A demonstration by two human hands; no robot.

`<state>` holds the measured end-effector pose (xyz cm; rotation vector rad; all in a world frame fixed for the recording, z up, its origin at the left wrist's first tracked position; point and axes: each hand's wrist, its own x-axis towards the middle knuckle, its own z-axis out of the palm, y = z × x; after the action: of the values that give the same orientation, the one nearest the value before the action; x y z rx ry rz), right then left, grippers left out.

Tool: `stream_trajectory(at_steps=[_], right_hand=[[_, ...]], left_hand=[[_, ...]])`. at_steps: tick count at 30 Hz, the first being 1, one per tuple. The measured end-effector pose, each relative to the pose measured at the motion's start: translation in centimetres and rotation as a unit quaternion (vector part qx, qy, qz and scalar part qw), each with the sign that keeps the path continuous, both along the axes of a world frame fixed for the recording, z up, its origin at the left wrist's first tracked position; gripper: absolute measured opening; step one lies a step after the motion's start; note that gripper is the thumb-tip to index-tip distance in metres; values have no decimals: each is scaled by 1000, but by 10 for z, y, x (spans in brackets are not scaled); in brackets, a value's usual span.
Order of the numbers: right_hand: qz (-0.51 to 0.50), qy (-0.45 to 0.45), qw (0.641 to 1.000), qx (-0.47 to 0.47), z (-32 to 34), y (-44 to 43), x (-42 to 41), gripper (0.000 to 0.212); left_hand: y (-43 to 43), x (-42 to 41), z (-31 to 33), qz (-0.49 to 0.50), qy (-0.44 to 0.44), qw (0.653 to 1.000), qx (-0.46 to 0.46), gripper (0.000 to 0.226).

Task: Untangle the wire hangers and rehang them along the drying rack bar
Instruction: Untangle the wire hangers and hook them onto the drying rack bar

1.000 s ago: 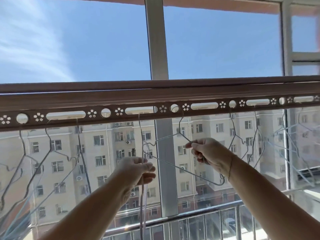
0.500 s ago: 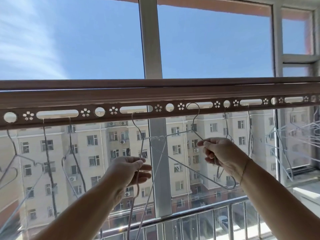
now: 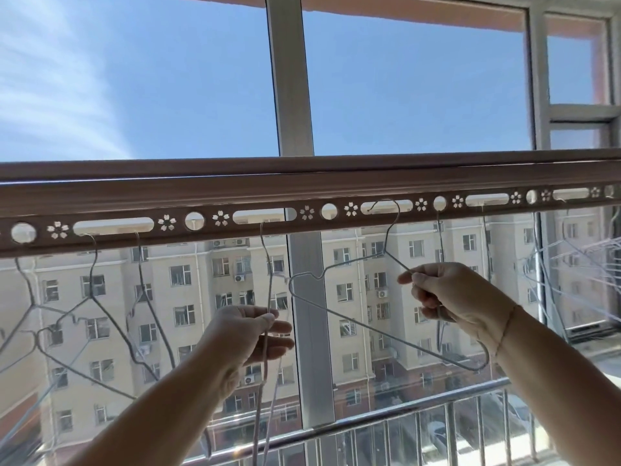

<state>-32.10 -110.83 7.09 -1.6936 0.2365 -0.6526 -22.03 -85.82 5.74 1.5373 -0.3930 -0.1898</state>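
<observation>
Head view looks up along both my forearms. My left hand (image 3: 245, 334) is nearest the middle, thumb and forefinger pinching a thin wire while the other fingers lie loosely stretched beneath. That wire belongs to the left hanger (image 3: 267, 270), which I see almost edge-on: its long axis runs straight down, with the hook up in a slot of the bar and the body trailing below my hand toward the railing (image 3: 369, 422).

My right hand (image 3: 450, 297) is curled round the right shoulder of the second hanger (image 3: 403, 341), fingers closed on the wire, a thin cord (image 3: 505, 327) round the wrist. This hanger faces me flat. Its bottom wire slants, high at the left end beside the window post and low at the right end under my wrist, so the long axis tilts down to the right. Its hook points upward and sits within a long slot, the tip curling over to the left.

Beyond them the drying rack bar (image 3: 302, 183) crosses the whole width, brown, pierced with round holes, long slots and flower cut-outs. More hangers (image 3: 90, 297) dangle from it far left, crossing one another, and a crowded bunch (image 3: 571, 257) hangs at the far right.

Behind the bar stands the window post (image 3: 289, 95), then a beige apartment block (image 3: 184, 297) and blue sky
</observation>
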Motion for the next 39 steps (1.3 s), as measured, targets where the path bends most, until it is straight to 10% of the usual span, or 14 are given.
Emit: stream_trajectory(at_steps=[18, 23, 26, 31, 39], right_hand=[[-41, 66, 996, -33, 5, 10, 23, 21], [-163, 92, 931, -312, 5, 22, 25, 38], [-218, -65, 895, -383, 8, 53, 22, 40], [-59, -126, 931, -337, -4, 123, 45, 34], [182, 41, 982, -21, -14, 166, 85, 28]], left_hand=[[8, 8, -4, -7, -3, 1000, -1, 14], [23, 14, -2, 16, -56, 998, 27, 18], [42, 16, 3, 106, -226, 964, 96, 23], [79, 16, 7, 304, -377, 855, 185, 32], [97, 29, -6, 298, -251, 884, 259, 78]])
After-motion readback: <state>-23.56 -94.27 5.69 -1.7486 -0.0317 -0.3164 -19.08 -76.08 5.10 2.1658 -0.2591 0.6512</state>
